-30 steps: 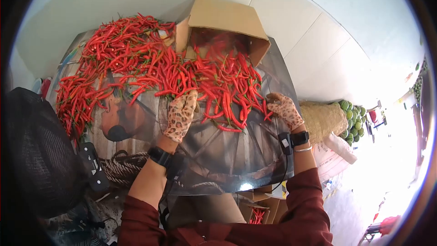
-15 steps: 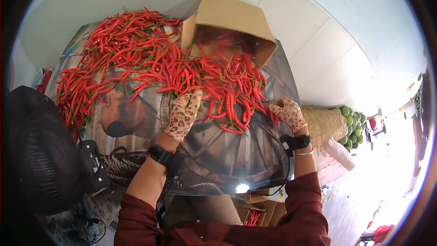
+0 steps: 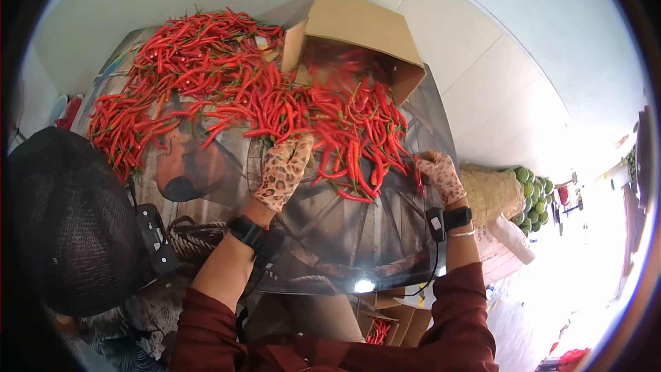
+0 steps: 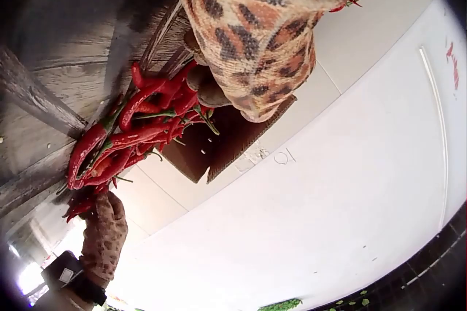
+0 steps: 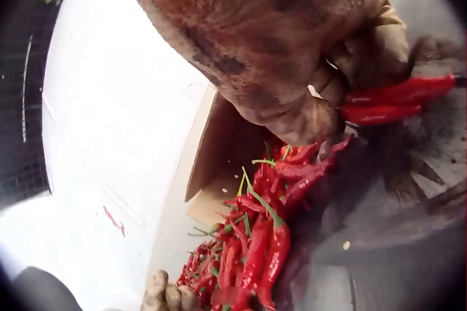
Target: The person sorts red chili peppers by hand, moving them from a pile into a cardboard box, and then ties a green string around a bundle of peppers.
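Note:
Both hands wear leopard-print gloves. My right hand (image 3: 441,178) pinches red chilli peppers (image 5: 387,99) at the right edge of the heap; two of them stick out past the fingertips in the right wrist view. My left hand (image 3: 284,171) is at the front edge of the chilli heap (image 3: 200,72), its fingertips (image 4: 208,91) close to loose chillies (image 4: 135,132). Whether these fingers grip a chilli I cannot tell. Many chillies with green stems spread across the table (image 3: 323,231), and some spill from a cardboard box (image 3: 365,21) lying on its side.
A black mesh-covered object (image 3: 76,220) stands at the left, beside a black device (image 3: 157,238) and coiled rope (image 3: 196,241). On the right are a woven sack (image 3: 492,189) and round green fruit (image 3: 533,196). Below the table edge, a small box holds more chillies (image 3: 377,331).
The right hand has drawn slightly right with chillies at its fingertips. My left hand stays at the heap's front edge. The whole view has shifted a little.

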Tool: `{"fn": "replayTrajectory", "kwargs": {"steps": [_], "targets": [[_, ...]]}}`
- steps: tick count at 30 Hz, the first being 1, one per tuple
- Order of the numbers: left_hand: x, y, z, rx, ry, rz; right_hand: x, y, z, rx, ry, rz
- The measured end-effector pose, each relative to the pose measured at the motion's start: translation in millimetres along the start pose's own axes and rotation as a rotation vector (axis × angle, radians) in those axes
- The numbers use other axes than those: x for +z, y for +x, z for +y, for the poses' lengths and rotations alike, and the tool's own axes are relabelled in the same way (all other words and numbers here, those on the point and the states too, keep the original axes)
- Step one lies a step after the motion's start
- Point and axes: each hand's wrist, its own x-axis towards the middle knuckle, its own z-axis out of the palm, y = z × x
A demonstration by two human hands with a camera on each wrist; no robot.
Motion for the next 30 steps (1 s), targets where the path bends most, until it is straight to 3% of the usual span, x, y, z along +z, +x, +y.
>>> {"fn": "replayTrajectory", "kwargs": {"steps": [1,2,4,5,6,8,9,10,11,12,13,15,16,17,22,24,26,27,29,30], "targets": [[0.8,-1.7,-1.9,0.046,0.047,0.017,-1.5,-3.3,0.4,0.061,0.249,-0.018],[0.9,-1.2,-2.8,0.053,0.040,0.015,-4.3,-4.9,2.3,0.065,0.250,-0.009],[-0.5,-4.1,-3.0,-0.103,0.003,-0.170,-5.7,-7.8,6.1,-0.022,0.433,0.062],[0.5,-2.1,-3.8,-0.083,0.017,-0.160,-10.3,-8.5,7.6,0.092,0.499,0.074],[1.8,-3.5,-4.6,-0.087,0.014,-0.164,-14.7,-10.5,8.2,0.097,0.498,0.072],[5.7,-3.5,-6.4,-0.086,-0.003,-0.103,-24.9,-14.2,7.8,0.135,0.203,0.061],[1.6,0.8,-5.5,-0.212,-0.124,-0.232,-25.7,-13.5,9.0,0.134,0.201,0.064],[4.2,-1.5,-7.4,-0.213,-0.126,-0.234,-23.2,-13.9,11.7,0.043,0.006,0.036],[5.1,-2.9,-5.5,-0.087,-0.009,-0.108,-19.2,-16.7,9.6,-0.046,-0.188,0.003],[4.8,-1.3,-3.6,0.044,0.110,0.022,-16.5,-17.8,5.1,-0.047,-0.188,0.004],[1.2,0.5,-1.1,-0.076,-0.021,-0.108,-14.0,-19.2,-1.5,-0.043,-0.348,0.028],[3.6,0.3,-2.0,-0.025,0.010,-0.051,-5.9,-21.6,-17.4,0.004,-0.586,0.068],[3.9,-1.1,-1.9,0.029,0.041,0.009,-5.4,-19.9,-17.1,0.010,-0.585,0.066],[-6.2,-1.8,1.2,-0.254,0.004,-0.368,-5.1,-17.7,-15.1,0.033,-0.570,0.056],[2.1,-2.6,-6.3,-0.232,-0.072,-0.276,-2.4,-12.1,4.7,-0.031,-0.650,0.111],[3.0,-3.6,-7.7,-0.218,-0.105,-0.253,0.1,-14.8,-6.0,-0.054,-0.361,-0.038],[5.9,-1.7,-2.9,-0.535,-0.544,-0.178,10.0,-30.9,-29.4,-0.135,-0.402,-0.011],[4.6,-3.1,-4.1,-0.539,-0.540,-0.181,17.2,-35.8,-33.7,-0.328,-0.399,0.029],[3.9,-4.2,-4.7,-0.301,-0.260,-0.155,25.7,-42.5,-46.4,-0.718,-0.523,0.038],[4.2,-3.7,-4.1,-0.176,-0.122,-0.138,29.8,-41.8,-50.6,-0.713,-0.520,0.041]]}}
